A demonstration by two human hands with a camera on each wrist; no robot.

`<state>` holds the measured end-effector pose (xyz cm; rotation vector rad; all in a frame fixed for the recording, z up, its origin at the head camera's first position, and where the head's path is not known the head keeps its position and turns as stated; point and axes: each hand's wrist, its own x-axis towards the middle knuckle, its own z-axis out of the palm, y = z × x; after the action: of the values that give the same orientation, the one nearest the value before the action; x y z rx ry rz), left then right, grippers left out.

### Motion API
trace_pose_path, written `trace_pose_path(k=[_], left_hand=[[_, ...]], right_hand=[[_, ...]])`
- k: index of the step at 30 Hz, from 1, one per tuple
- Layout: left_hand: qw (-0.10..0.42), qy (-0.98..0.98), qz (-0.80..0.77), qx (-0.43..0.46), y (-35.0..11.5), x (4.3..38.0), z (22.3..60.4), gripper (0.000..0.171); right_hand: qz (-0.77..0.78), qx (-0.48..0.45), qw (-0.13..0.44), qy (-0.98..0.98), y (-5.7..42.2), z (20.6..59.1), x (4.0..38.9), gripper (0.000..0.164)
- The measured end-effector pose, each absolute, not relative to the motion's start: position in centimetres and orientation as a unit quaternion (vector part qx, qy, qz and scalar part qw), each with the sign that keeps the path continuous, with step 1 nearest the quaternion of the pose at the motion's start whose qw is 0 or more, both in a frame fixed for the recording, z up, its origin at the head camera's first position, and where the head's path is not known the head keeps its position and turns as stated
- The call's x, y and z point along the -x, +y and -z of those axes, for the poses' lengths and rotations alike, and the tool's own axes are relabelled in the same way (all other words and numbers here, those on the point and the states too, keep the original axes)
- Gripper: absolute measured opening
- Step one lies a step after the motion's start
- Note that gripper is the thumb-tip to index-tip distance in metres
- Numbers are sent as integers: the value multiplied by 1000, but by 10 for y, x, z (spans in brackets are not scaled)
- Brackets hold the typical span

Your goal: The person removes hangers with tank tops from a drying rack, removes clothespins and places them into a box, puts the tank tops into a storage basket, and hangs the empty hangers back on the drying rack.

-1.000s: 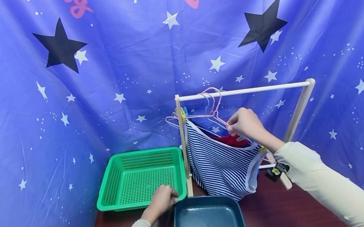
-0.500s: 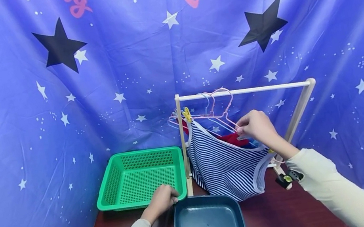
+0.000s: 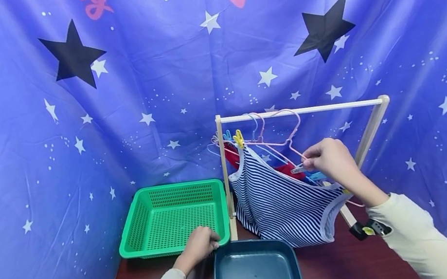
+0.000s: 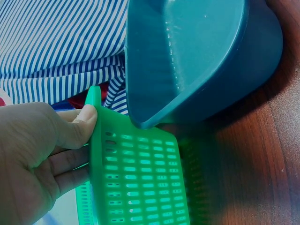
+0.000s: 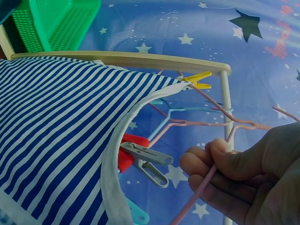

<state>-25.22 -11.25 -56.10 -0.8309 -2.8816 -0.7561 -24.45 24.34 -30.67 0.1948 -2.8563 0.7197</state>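
Observation:
My right hand (image 3: 331, 161) pinches one arm of a pink clothes hanger (image 5: 205, 183) between thumb and fingers. From that hanger hangs a blue-and-white striped sleeveless top (image 3: 286, 198), with a yellow clothespin (image 5: 199, 79) at its left shoulder. The hanger's hook is at the height of the rack's white top bar (image 3: 333, 106); whether it bears on the bar I cannot tell. Behind the top, a grey clothespin (image 5: 147, 154) grips some red cloth (image 5: 125, 161). Thumb and fingers of my left hand (image 3: 199, 247) hold the rim of a green plastic basket (image 4: 96, 140) at its near right corner.
A dark teal tray (image 3: 256, 272) stands in front of the rack on the brown table (image 3: 351, 266). More hangers, including a blue one (image 5: 161, 127), are on the rack behind the striped top. A purple star-patterned curtain (image 3: 174, 59) surrounds the table.
My right hand has moved to the right along the rack, taking the pink hanger and the striped top with it. More red cloth shows at the left post. The left hand has stayed put.

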Motion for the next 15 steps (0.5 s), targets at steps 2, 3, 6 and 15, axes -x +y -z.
trace_pose_path(k=[2,3,6,15], left_hand=[[24,-932,244,267,-112,252,561,12],[24,-932,244,267,-112,252,561,12],[25,-932,244,266,-112,252,561,11],[31,-930,245,272,-113,252,561,11]], right_hand=[[-241,-64,98,-963,245,306,239,11],[-240,-64,101,-963,246,305,237,10],[-246,-56,108,-962,250,305,231,9],[-267,-36,117,-956,263,308,216,11]])
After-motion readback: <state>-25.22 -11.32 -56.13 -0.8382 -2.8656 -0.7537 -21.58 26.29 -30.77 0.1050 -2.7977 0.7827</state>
